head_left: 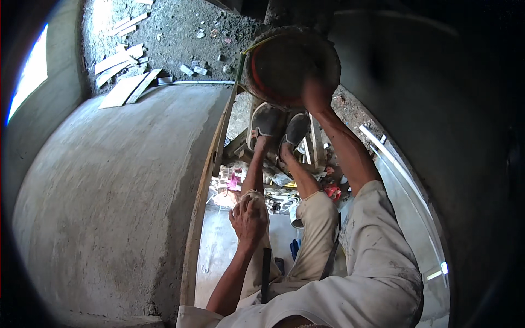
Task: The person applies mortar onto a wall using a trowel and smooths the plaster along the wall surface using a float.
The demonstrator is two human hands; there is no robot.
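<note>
My left hand (pixel 246 218) rests on my left knee, over the beige trouser leg (pixel 320 216), its fingers bent and apart, holding nothing. My right arm reaches forward to a round, dark, dirty bucket or tub (pixel 279 63) with a red band inside. My right hand (pixel 316 92) is at its near right part, smeared by motion, so its fingers and whatever they hold are unclear. Just below the bucket, my feet in dark grey shoes (pixel 267 121) stand on narrow wooden pieces (pixel 319 146).
A long wooden board (pixel 191 262) runs along my left beside a concrete surface (pixel 109 197). White broken boards (pixel 123 90) lie on rubble ground (pixel 197 38) ahead. Assorted debris (pixel 235 183) shows below my legs. White pipes (pixel 394 156) run along the right by a dark wall (pixel 437 136).
</note>
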